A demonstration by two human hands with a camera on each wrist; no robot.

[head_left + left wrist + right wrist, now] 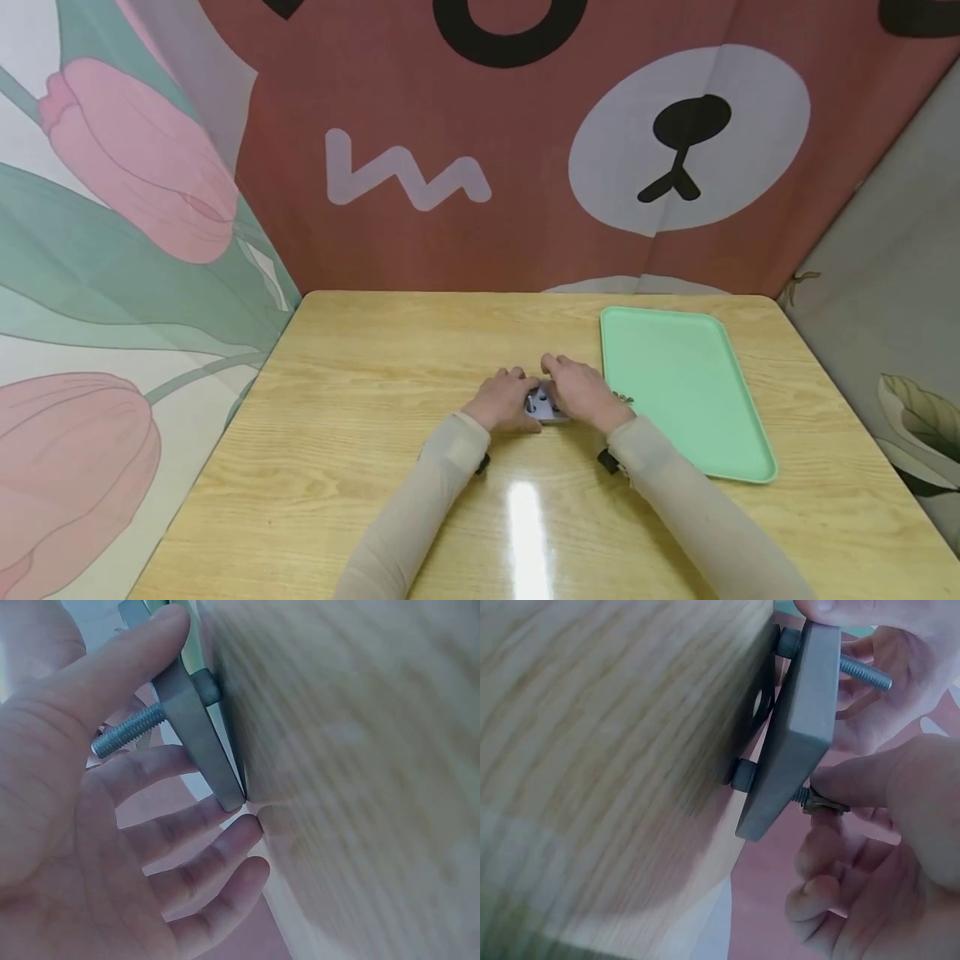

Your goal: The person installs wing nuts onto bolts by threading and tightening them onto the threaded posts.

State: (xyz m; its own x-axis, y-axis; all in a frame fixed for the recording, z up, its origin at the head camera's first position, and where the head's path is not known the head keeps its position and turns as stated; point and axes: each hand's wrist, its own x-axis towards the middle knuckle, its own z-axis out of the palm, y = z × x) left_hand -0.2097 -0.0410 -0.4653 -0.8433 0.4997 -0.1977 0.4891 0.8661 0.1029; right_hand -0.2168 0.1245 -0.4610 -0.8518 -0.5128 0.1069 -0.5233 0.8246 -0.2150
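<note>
Head view has a metal plate [546, 411] on the desk [360, 433] between left hand [502, 402] and right hand [581, 390]; left wrist, a wide grip holds its edges; right wrist, a close grip pinches a wing nut [825, 804] on a bolt [744, 775]

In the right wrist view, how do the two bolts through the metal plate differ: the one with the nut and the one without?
The bare bolt shows a long stretch of exposed thread; the nutted bolt shows only a little before its brass-coloured nut.
The right hand pinches the nut on the nutted bolt; no fingers grip the bare bolt's thread.
Both pass through the metal plate, heads on the table side.
</note>
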